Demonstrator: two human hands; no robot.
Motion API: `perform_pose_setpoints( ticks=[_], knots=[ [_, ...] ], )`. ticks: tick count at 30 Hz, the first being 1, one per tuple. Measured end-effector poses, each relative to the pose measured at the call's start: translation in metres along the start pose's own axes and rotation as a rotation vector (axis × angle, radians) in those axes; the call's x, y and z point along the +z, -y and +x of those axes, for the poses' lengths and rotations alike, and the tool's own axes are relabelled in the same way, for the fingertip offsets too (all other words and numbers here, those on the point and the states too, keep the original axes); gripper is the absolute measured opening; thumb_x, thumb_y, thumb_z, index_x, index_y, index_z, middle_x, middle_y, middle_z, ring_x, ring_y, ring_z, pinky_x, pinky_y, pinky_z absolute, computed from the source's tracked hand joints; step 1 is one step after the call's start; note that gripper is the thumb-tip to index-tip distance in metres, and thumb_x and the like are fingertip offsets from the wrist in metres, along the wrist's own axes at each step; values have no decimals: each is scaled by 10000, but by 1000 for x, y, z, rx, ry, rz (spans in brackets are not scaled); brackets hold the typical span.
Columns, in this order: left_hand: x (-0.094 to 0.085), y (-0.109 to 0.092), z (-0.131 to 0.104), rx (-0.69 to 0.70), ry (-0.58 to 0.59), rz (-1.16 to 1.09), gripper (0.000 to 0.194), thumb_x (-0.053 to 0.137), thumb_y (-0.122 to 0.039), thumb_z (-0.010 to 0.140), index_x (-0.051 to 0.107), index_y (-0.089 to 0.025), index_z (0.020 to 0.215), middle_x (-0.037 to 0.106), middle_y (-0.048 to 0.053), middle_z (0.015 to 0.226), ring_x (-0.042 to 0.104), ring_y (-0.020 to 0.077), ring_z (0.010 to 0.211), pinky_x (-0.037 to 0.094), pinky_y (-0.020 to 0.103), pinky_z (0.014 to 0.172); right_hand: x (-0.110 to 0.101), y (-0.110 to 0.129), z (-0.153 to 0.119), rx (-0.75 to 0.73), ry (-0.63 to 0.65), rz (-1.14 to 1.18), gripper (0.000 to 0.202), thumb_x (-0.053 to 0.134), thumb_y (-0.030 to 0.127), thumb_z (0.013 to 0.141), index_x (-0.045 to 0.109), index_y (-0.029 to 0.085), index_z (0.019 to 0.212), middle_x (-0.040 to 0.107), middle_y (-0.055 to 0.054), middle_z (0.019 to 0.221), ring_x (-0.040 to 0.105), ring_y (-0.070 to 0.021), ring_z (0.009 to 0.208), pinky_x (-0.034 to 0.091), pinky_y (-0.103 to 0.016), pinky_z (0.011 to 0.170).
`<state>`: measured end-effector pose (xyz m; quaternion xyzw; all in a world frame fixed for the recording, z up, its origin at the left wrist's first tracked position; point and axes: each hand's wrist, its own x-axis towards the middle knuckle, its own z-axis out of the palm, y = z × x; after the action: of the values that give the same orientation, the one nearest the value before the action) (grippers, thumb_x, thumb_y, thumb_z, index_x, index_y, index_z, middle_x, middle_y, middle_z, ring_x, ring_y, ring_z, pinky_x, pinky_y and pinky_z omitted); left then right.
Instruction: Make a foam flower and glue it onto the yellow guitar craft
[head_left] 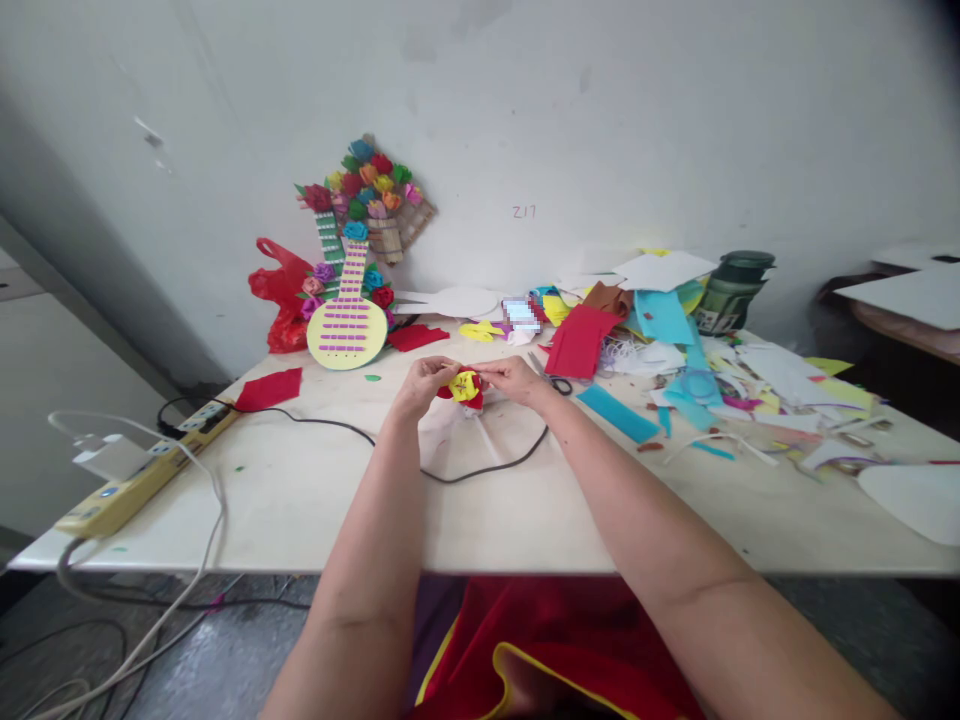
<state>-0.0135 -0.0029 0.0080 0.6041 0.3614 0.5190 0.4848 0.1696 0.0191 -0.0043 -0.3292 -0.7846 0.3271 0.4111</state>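
A small paper flower (463,386), yellow in the middle with red around it, is between my two hands above the table's middle. My left hand (427,384) pinches its left edge with the fingers closed. On the other side, my right hand (514,378) has thumb and fingertips pressed together at the flower's right edge. A pale stick (486,435) slants down below the flower. Scissors with black handles (560,385) lie just right of my right hand, partly hidden by it.
Beyond my hands stand a yellow paper instrument (347,332) and a red plastic bag (281,300). Paper scraps (697,385) and a green bottle (735,292) are at the right. A power strip (150,480) lies left; a black cable (480,472) crosses the table.
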Motion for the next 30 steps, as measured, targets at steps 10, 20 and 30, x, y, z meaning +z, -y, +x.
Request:
perform_pose_setpoints(
  ticks=[10,20,30],
  knots=[
    [-1,3,2,7,-32,-91,241,698,-352,619,639,-127,680,595,15,573,534,105,507,387,217,491,-2,10,-2,-141,-100,-282,299,513,191,793,665,220,1049,699,-35,888,619,-139,748,458,-233,707],
    [4,-3,-1,49,-78,55,305,692,-415,625,619,-122,584,548,7,513,469,84,470,348,212,462,-1,14,-5,-182,-86,-659,329,461,185,829,637,264,1095,686,-23,888,584,-137,778,410,-216,681],
    [-4,8,11,85,-490,56,320,675,-441,607,606,-129,602,525,-17,511,480,79,491,379,193,476,-7,13,-9,-230,-252,-904,359,449,116,755,642,149,1056,607,-106,1030,457,-234,980,337,-339,842]
  ],
)
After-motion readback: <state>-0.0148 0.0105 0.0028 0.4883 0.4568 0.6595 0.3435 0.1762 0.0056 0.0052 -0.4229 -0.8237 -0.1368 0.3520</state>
